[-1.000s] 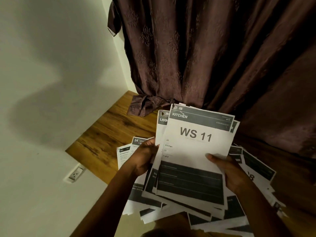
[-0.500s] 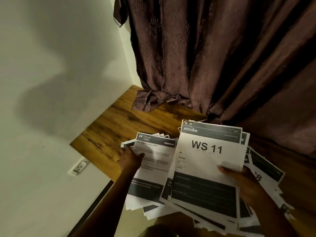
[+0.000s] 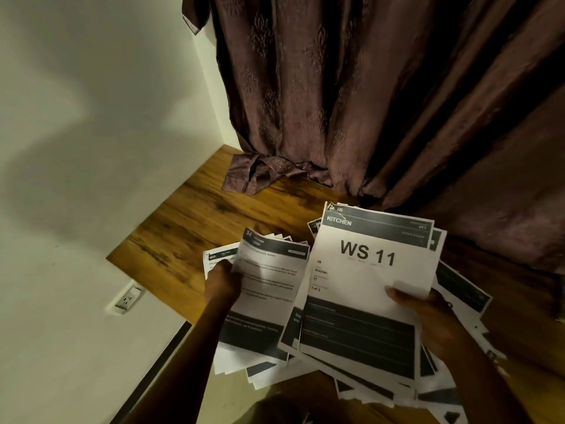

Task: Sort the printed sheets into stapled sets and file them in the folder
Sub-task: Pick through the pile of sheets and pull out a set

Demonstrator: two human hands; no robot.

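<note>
My right hand (image 3: 428, 313) grips a small stack of printed sheets; the top sheet (image 3: 367, 270) reads "KITCHEN" and "WS 11", with the thumb lying on its face. My left hand (image 3: 221, 283) holds the left edge of another sheet (image 3: 269, 289) headed "34 KITCHEN", lifting its upper part off the pile on the left. Several more printed sheets (image 3: 458, 289) lie spread loosely over the wooden table (image 3: 189, 228) under both hands. No stapler or folder shows in view.
A dark brown curtain (image 3: 367, 102) hangs behind the table, its bottom end (image 3: 263, 172) bunched on the tabletop. A pale wall with a power socket (image 3: 127, 299) is on the left. The table's left edge runs close to my left forearm.
My left hand let go of the "WS 11" stack, moved left and took hold of the "34 KITCHEN" sheet. My right hand keeps the stack, shifted slightly right.
</note>
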